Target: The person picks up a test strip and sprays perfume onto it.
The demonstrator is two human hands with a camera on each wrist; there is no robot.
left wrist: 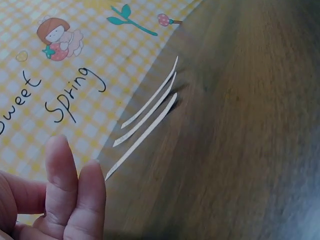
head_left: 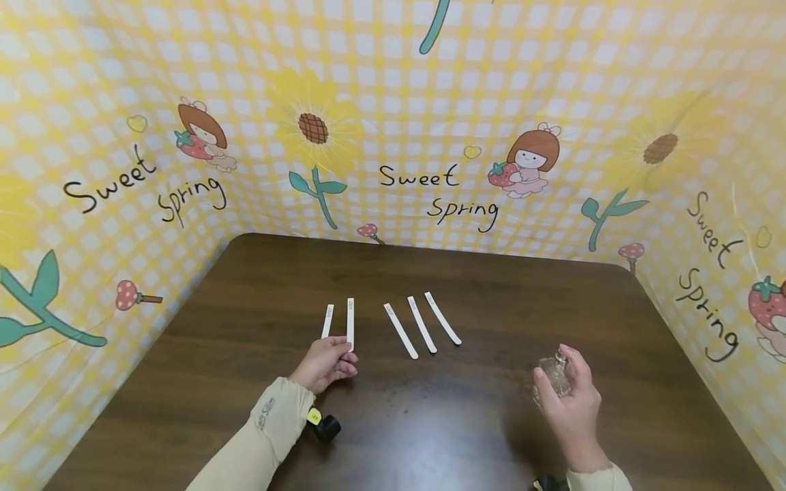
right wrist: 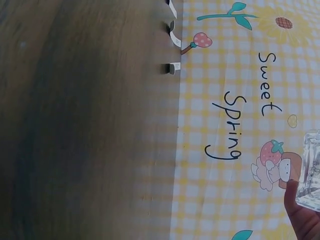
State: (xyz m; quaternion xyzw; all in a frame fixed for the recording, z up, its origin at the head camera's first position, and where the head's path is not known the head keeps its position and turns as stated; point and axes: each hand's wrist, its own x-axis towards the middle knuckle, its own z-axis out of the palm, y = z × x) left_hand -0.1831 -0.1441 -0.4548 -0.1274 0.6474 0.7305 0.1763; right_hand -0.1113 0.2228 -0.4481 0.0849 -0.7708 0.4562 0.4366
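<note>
My left hand (head_left: 322, 366) pinches the near end of a white paper test strip (head_left: 351, 319) between thumb and fingers. Just left of it lies a second strip (head_left: 328, 319), its near end hidden behind the hand. Three more strips lie slanted to the right: a near one (head_left: 400, 331), a middle one (head_left: 422, 324) and a far one (head_left: 443, 318). In the left wrist view, those three look slightly curved beyond the fingers (left wrist: 62, 172). My right hand (head_left: 574, 402) grips a clear glass perfume bottle (head_left: 555, 376), with a fingertip at its metal spray top.
The dark brown wooden table (head_left: 448, 416) carries all the strips. Yellow checked cloth (head_left: 424, 136) with printed flowers and lettering hangs along its back and sides. A black wrist camera (head_left: 327, 428) is strapped below my left sleeve (head_left: 270, 423).
</note>
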